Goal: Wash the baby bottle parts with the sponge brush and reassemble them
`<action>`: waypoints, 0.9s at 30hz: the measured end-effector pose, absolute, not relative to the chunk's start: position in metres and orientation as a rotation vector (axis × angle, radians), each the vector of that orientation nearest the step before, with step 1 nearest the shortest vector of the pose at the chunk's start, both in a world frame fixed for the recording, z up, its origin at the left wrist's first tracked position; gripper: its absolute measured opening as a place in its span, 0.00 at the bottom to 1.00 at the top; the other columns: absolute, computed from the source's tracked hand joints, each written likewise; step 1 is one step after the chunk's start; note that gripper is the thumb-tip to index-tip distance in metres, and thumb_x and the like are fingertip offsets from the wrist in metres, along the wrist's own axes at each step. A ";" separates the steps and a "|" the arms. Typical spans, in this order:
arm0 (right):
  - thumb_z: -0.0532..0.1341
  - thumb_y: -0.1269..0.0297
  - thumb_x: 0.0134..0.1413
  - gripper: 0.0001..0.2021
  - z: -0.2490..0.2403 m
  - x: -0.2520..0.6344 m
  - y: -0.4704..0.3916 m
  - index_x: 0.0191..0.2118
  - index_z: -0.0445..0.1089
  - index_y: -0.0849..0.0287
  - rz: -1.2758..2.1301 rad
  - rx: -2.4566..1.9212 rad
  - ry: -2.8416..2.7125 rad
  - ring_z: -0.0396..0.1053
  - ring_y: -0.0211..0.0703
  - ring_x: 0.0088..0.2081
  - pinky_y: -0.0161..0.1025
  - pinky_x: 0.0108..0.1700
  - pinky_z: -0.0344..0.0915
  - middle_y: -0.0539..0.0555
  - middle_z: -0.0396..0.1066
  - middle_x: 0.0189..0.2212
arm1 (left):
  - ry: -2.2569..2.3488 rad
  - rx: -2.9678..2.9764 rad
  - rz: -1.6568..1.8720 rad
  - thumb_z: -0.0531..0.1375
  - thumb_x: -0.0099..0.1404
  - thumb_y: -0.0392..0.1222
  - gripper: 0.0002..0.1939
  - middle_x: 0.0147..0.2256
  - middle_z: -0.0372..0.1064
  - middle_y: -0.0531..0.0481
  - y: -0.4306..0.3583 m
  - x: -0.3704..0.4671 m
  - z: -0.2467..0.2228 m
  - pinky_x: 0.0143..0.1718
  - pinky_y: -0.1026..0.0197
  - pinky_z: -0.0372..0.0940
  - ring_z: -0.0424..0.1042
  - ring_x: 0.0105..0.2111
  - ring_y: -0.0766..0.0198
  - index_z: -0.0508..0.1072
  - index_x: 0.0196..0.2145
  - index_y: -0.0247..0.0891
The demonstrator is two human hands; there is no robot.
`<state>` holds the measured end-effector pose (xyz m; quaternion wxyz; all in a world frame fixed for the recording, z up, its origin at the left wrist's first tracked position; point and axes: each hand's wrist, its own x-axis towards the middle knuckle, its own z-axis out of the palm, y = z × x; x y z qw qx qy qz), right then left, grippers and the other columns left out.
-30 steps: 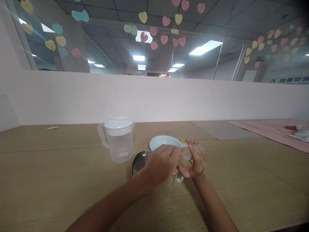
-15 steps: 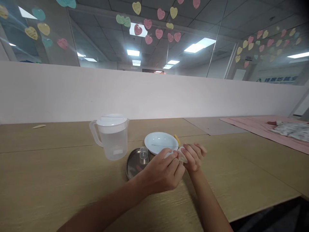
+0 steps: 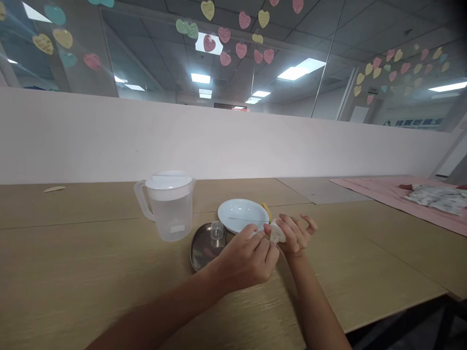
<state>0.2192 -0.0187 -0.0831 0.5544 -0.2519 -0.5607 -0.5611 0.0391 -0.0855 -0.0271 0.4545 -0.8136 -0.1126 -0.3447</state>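
Observation:
My right hand (image 3: 294,234) holds a small translucent piece with a white ring, which looks like a bottle nipple (image 3: 278,232). My left hand (image 3: 251,255) is closed, its fingertips pinching the narrow end of that piece; a bit of white shows between its fingers. Both hands meet in front of a white bowl (image 3: 242,208) with a thin line across its inside. Left of my left hand, a small clear cup (image 3: 217,233) stands on a metal tray (image 3: 199,253) that my forearm partly covers.
A lidded clear pitcher (image 3: 173,214) stands left of the tray. Behind the bowl lies a yellow item (image 3: 266,211). A flat oval piece (image 3: 54,189) lies far left, and a pink cloth (image 3: 386,189) with patterned fabric (image 3: 436,198) far right.
The fingers of my right hand have shifted and spread a little, and more of the translucent piece and its white ring shows. The view has turned slightly.

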 end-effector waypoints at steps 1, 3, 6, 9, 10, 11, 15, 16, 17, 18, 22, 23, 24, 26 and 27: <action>0.65 0.65 0.46 0.11 -0.083 0.219 -0.019 0.35 0.62 0.57 -1.319 -0.600 -1.327 0.68 0.35 0.24 0.45 0.45 0.59 0.49 0.74 0.26 | -0.282 -2.005 -0.852 0.54 0.62 0.27 0.07 0.23 0.68 0.50 -0.085 0.039 -0.027 0.30 0.59 0.64 0.68 0.29 0.65 0.70 0.28 0.32; 0.65 0.65 0.47 0.11 -0.083 0.218 -0.018 0.35 0.62 0.57 -1.306 -0.615 -1.330 0.68 0.35 0.24 0.44 0.45 0.59 0.50 0.74 0.26 | -0.300 -2.005 -0.863 0.54 0.62 0.27 0.07 0.23 0.67 0.51 -0.082 0.038 -0.027 0.30 0.60 0.64 0.68 0.28 0.66 0.70 0.30 0.32; 0.65 0.62 0.47 0.11 -0.084 0.220 -0.017 0.35 0.63 0.56 -1.292 -0.653 -1.357 0.68 0.34 0.23 0.43 0.43 0.60 0.50 0.75 0.27 | -0.346 -2.025 -0.867 0.52 0.63 0.27 0.09 0.22 0.67 0.52 -0.080 0.037 -0.027 0.31 0.60 0.63 0.67 0.27 0.67 0.70 0.31 0.32; 0.64 0.61 0.48 0.11 -0.089 0.221 -0.014 0.35 0.63 0.54 -1.268 -0.679 -1.391 0.68 0.36 0.24 0.44 0.42 0.59 0.50 0.75 0.28 | -0.362 -2.056 -0.846 0.49 0.64 0.25 0.11 0.23 0.68 0.51 -0.078 0.037 -0.026 0.33 0.59 0.63 0.68 0.28 0.67 0.70 0.33 0.32; 0.64 0.61 0.48 0.10 -0.091 0.221 -0.013 0.36 0.63 0.54 -1.243 -0.680 -1.391 0.69 0.36 0.24 0.44 0.42 0.59 0.50 0.75 0.28 | -0.363 -2.072 -0.844 0.48 0.64 0.25 0.12 0.23 0.68 0.51 -0.078 0.037 -0.026 0.33 0.59 0.63 0.68 0.28 0.66 0.70 0.33 0.32; 0.63 0.61 0.49 0.10 -0.093 0.220 -0.012 0.36 0.64 0.53 -1.206 -0.681 -1.388 0.69 0.37 0.25 0.45 0.43 0.59 0.50 0.75 0.29 | -0.366 -2.095 -0.846 0.47 0.65 0.25 0.12 0.23 0.69 0.51 -0.077 0.037 -0.025 0.33 0.58 0.63 0.69 0.27 0.66 0.69 0.33 0.32; 0.61 0.60 0.51 0.10 -0.099 0.215 -0.007 0.39 0.65 0.55 -0.996 -0.727 -1.434 0.72 0.41 0.30 0.47 0.45 0.59 0.53 0.75 0.32 | -0.473 -2.279 -0.968 0.48 0.66 0.29 0.12 0.25 0.71 0.50 -0.070 0.034 -0.023 0.36 0.57 0.63 0.71 0.29 0.64 0.69 0.30 0.34; 0.62 0.59 0.50 0.11 -0.100 0.214 -0.006 0.39 0.66 0.56 -0.940 -0.761 -1.446 0.72 0.41 0.30 0.47 0.46 0.59 0.53 0.74 0.31 | -0.518 -2.341 -1.051 0.49 0.66 0.30 0.11 0.27 0.72 0.51 -0.068 0.032 -0.021 0.36 0.57 0.63 0.71 0.30 0.64 0.69 0.31 0.35; 0.62 0.59 0.49 0.11 -0.099 0.214 -0.005 0.38 0.66 0.57 -0.877 -0.803 -1.428 0.71 0.41 0.29 0.47 0.46 0.59 0.53 0.74 0.31 | -0.566 -2.397 -1.158 0.50 0.66 0.31 0.10 0.28 0.73 0.51 -0.066 0.031 -0.020 0.37 0.58 0.63 0.72 0.31 0.65 0.70 0.32 0.36; 0.62 0.59 0.49 0.11 -0.099 0.214 -0.004 0.37 0.66 0.57 -0.795 -0.845 -1.373 0.70 0.42 0.29 0.47 0.45 0.59 0.53 0.73 0.30 | -0.620 -2.442 -1.282 0.51 0.65 0.33 0.08 0.30 0.74 0.52 -0.064 0.029 -0.020 0.37 0.58 0.63 0.72 0.32 0.65 0.70 0.34 0.37; 0.57 0.59 0.53 0.10 -0.095 0.209 -0.005 0.38 0.60 0.59 -0.311 -0.829 -0.961 0.69 0.41 0.28 0.40 0.34 0.62 0.53 0.71 0.28 | -0.887 -2.511 -1.789 0.52 0.65 0.38 0.08 0.37 0.74 0.49 -0.059 0.025 -0.037 0.41 0.58 0.64 0.72 0.39 0.63 0.71 0.37 0.38; 0.56 0.59 0.55 0.09 -0.095 0.206 -0.007 0.38 0.59 0.59 -0.205 -0.786 -0.916 0.68 0.41 0.27 0.38 0.31 0.62 0.53 0.70 0.27 | -0.957 -2.537 -1.860 0.52 0.65 0.39 0.09 0.38 0.73 0.48 -0.059 0.025 -0.047 0.42 0.57 0.65 0.71 0.40 0.62 0.70 0.39 0.38; 0.55 0.59 0.55 0.09 -0.096 0.202 -0.009 0.37 0.58 0.59 -0.128 -0.750 -0.924 0.68 0.40 0.27 0.37 0.30 0.62 0.53 0.70 0.26 | -1.011 -2.576 -1.889 0.53 0.65 0.40 0.10 0.41 0.72 0.47 -0.059 0.026 -0.058 0.43 0.56 0.65 0.70 0.42 0.61 0.69 0.42 0.38; 0.55 0.59 0.55 0.09 -0.101 0.195 -0.016 0.36 0.58 0.59 -0.038 -0.720 -1.041 0.69 0.41 0.27 0.37 0.30 0.63 0.53 0.70 0.27 | -1.112 -2.690 -1.884 0.56 0.62 0.41 0.16 0.45 0.69 0.44 -0.059 0.031 -0.082 0.46 0.54 0.64 0.68 0.46 0.59 0.65 0.48 0.38; 0.55 0.58 0.54 0.09 -0.104 0.192 -0.019 0.36 0.59 0.59 -0.018 -0.722 -1.117 0.70 0.42 0.28 0.38 0.31 0.64 0.53 0.70 0.27 | -1.184 -2.703 -1.907 0.57 0.61 0.42 0.19 0.47 0.68 0.44 -0.059 0.033 -0.093 0.47 0.53 0.63 0.67 0.48 0.58 0.64 0.50 0.38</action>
